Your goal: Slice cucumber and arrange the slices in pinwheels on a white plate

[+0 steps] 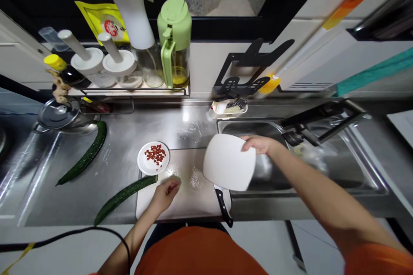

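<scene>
My right hand (260, 144) grips the upper right edge of a white, square-cornered dish (229, 163), holding it tilted above the right end of the cutting board (183, 204) and the sink's edge. Part of a black-handled knife (223, 206) shows below the dish; the dish hides most of its blade. Low over the board, my left hand (166, 194) has its fingers curled together, and what they may hold cannot be made out. Wet spots mark the board. Near that hand lie a cucumber (124, 197) and a white plate (142, 165) of small red-brown pieces (155, 154).
Another cucumber (85, 154) lies on the steel counter at left, near a lidded pot (60, 114). Behind stands a rack (138, 91) with seasoning jars and a green-topped oil jug (174, 21). The sink (271, 180) and its black faucet (309, 122) are at right.
</scene>
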Tool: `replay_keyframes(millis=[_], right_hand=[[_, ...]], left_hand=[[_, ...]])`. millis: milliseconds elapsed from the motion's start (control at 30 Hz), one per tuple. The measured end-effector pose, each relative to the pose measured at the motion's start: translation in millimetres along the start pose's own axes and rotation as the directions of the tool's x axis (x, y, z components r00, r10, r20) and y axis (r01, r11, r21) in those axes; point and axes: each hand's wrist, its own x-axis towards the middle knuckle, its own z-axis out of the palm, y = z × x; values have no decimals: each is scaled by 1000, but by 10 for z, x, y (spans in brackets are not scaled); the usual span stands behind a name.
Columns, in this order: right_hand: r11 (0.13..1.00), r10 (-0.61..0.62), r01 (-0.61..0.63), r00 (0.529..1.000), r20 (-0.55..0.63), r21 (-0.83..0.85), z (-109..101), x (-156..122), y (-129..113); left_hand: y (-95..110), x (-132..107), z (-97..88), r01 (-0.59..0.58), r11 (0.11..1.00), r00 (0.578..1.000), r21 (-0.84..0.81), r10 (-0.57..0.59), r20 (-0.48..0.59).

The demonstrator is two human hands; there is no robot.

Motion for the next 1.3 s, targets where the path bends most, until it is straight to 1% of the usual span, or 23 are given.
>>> replay_keyframes(millis=[33, 67, 133, 233, 300, 367, 433, 500, 567, 833, 1000, 1133, 1233, 1300], right_hand=[[998, -15, 13, 1000, 28, 66, 85, 158, -11], [990, -55, 51, 998, 22, 134, 182, 312, -1], [956, -133, 140, 990, -46, 259, 395, 604, 58], [880, -163, 230, 968, -191, 415, 702, 969, 162], [862, -168, 256, 959, -230, 438, 867, 1147, 204], [838, -164, 276, 950, -266, 470, 989, 1271, 220], [786, -137, 293, 941, -309, 544, 1070, 1352, 218], [740, -110, 303, 935, -336, 601, 1117, 1404, 211], [716, -93, 308, 931, -352, 626, 1142, 1439, 207], [706, -55, 308, 922, -384, 638, 1172, 1504, 248], [732, -57, 311, 915, -399, 607, 1165, 1540, 289], [778, -82, 327, 899, -430, 537, 1168, 1557, 299], [825, -130, 359, 872, -471, 437, 1206, 1564, 289], [857, -174, 386, 840, -514, 342, 1242, 1573, 278]], left_hand=[[-4, 11, -1, 0, 1000, 1000, -10, 0, -6], [-13, 23, -1, -1, 1000, 1000, -20, 1, -10], [-36, 45, 1, -5, 1000, 1000, -30, 4, -11], [-55, 66, 11, 6, 999, 1000, -32, -6, -14], [-52, 69, 20, 23, 999, 1000, -35, -24, -16], [-44, 67, 31, 37, 998, 999, -45, -37, -12], [-37, 62, 42, 45, 998, 999, -53, -45, -4], [-31, 58, 52, 49, 997, 999, -54, -49, 2], [-25, 57, 59, 49, 997, 999, -52, -49, 3], [-15, 78, 56, 38, 998, 999, -56, -38, 7], [-11, 79, 38, 39, 998, 999, -53, -38, 19], [-4, 71, 41, 52, 997, 999, -64, -51, 20], [-2, 66, 48, 46, 995, 999, -85, -45, 13], [-3, 64, 51, 46, 995, 999, -94, -45, 15]])
